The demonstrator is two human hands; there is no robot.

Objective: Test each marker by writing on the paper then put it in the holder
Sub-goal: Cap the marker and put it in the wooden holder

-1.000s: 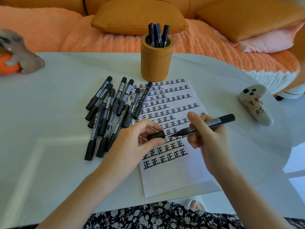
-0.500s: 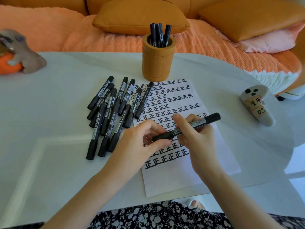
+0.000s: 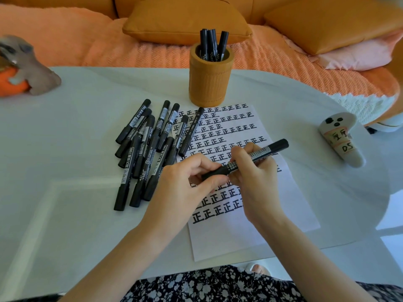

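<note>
Both hands close on one marker (image 3: 261, 152): the right hand (image 3: 255, 182) wraps its barcoded barrel, and the left hand (image 3: 185, 186) pinches the black cap end between thumb and fingers. That pinch hides the seam, so I cannot tell whether the cap is fully seated. Beneath them spreads the smooth white table (image 3: 76, 127), rounded along its far edge. On it lies the thin matt paper (image 3: 229, 240), filled with rows of black characters and bare only toward 6 o'clock. The holder (image 3: 209, 83), a ribbed ochre cylinder with an open mouth, stands upright at 12 o'clock from the grip, just past the paper's far edge, with a few tested markers (image 3: 212, 43) standing in it. Loose markers (image 3: 148, 149), slim glossy black barrels with printed labels, lie overlapped at 10 o'clock. The held marker's long axis runs from 8 o'clock to 2 o'clock, nearly flat. Judging by that, it must tip upright for the drop, and the right hand, already on the barrel, looks better placed to carry it.
</note>
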